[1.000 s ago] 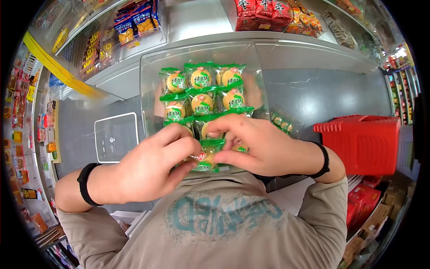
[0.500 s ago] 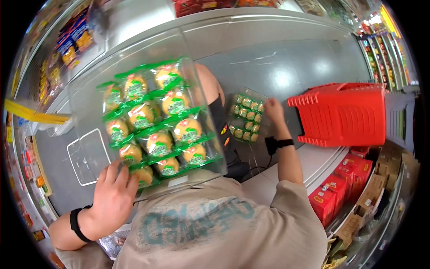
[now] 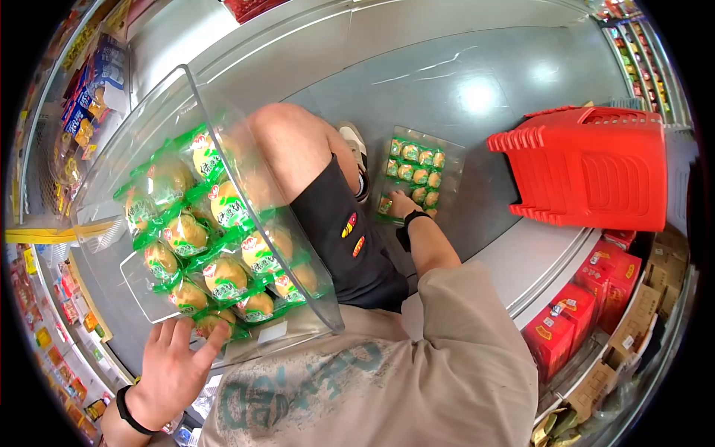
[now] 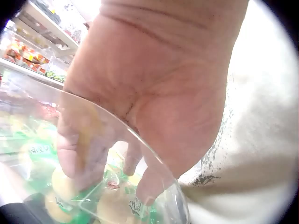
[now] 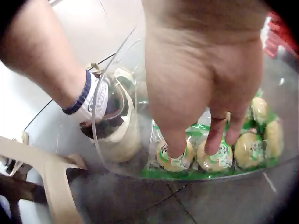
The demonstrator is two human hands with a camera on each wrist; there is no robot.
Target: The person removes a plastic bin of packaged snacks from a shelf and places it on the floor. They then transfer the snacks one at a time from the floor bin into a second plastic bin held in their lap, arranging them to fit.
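Observation:
A clear plastic bin (image 3: pixel 195 104) tilts on the person's lap, with rows of green-wrapped round mung bean cakes (image 3: pixel 226 277) inside. At its near left corner the left hand (image 3: pixel 170 365) reaches over the wall, fingertips touching the nearest wrapped cake (image 4: pixel 119 205). Its fingers (image 4: pixel 77 154) point down behind the clear wall. Down on the floor stands a second clear bin (image 3: pixel 453 153) with more cakes (image 3: pixel 411 153). Into that bin's near side reaches the right hand (image 5: pixel 205 88), thumb on one wrapped cake (image 5: pixel 170 158) and fingers extended down onto the one beside it (image 5: pixel 217 161).
Stacked red plastic stools (image 3: pixel 588 167) stand right of the floor bin. Red boxes (image 3: pixel 573 313) and cardboard cartons (image 3: pixel 637 313) line the lower right. The person's knee (image 3: pixel 290 138) and shoe (image 3: pixel 354 149) lie between both bins. Snack shelves (image 3: pixel 97 97) rise at left.
Both hands were together over the lap bin; the right hand has since moved right and down into the floor bin. The left hand stays at the lap bin, which now appears further left and more tilted.

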